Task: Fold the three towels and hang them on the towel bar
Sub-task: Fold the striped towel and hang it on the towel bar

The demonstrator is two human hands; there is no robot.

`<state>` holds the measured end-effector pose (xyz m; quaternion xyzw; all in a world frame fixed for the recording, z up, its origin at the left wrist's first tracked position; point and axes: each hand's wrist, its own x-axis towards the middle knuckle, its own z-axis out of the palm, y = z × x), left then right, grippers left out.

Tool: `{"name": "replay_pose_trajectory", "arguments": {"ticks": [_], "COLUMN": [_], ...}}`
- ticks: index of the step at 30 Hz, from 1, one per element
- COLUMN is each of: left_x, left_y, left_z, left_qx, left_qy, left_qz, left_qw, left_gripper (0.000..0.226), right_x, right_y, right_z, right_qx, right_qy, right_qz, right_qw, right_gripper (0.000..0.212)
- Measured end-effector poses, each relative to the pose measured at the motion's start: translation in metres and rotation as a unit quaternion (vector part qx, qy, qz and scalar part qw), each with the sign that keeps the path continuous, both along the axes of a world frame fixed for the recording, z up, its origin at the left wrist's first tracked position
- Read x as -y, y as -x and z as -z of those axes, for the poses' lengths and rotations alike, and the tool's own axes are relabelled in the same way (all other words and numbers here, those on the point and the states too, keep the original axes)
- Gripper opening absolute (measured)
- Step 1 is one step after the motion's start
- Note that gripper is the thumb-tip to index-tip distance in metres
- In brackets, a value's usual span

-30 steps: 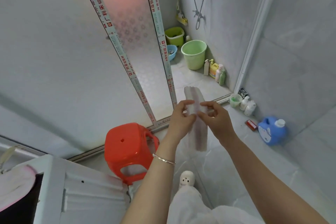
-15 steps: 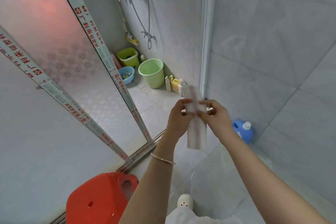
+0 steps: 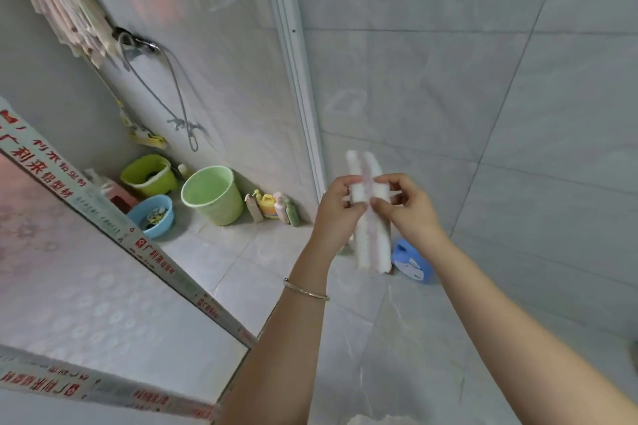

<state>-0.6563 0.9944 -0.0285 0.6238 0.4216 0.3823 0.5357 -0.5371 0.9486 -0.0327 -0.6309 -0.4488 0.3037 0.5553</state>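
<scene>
A white towel (image 3: pixel 372 245) with a pink stripe down its middle is folded into a narrow strip and held upright in front of me. My left hand (image 3: pixel 340 209) pinches its left edge near the top. My right hand (image 3: pixel 404 207) pinches the right edge at the same height. The strip's lower end hangs free below both hands. Other pale cloths (image 3: pixel 65 10) hang high on the wall at the upper left; the bar itself is hidden.
Behind a sliding glass door frame (image 3: pixel 114 228) stand a light green bucket (image 3: pixel 212 195), a lime basin (image 3: pixel 150 174), a blue basin (image 3: pixel 153 216) and several bottles (image 3: pixel 272 207). A blue detergent jug (image 3: pixel 412 262) sits on the floor by the tiled wall. A shower hose (image 3: pixel 172 103) hangs on the wall.
My view has swung up and to the right, so the red stool has left the frame and hanging cloths appear top left. Both hands keep the same hold on the towel.
</scene>
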Motion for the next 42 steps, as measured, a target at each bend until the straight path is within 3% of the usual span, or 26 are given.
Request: {"name": "replay_pose_trajectory", "arguments": {"ticks": [17,42], "left_x": [-0.047,-0.126], "left_y": [-0.089,-0.292], "left_z": [-0.031,-0.164], "left_qx": [0.022,0.074], "left_qy": [-0.050,-0.171], "left_qz": [0.154,0.150], "left_qw": [0.987,0.971], "left_gripper": [0.037,0.036], "right_x": [-0.011,-0.094], "right_y": [-0.073,-0.285], "right_z": [-0.033,-0.158], "right_qx": [0.017,0.094], "right_qy": [-0.043,-0.161], "right_qz": [0.110,0.111], "right_qw": [0.993,0.976], "right_gripper": [0.028,0.029]}}
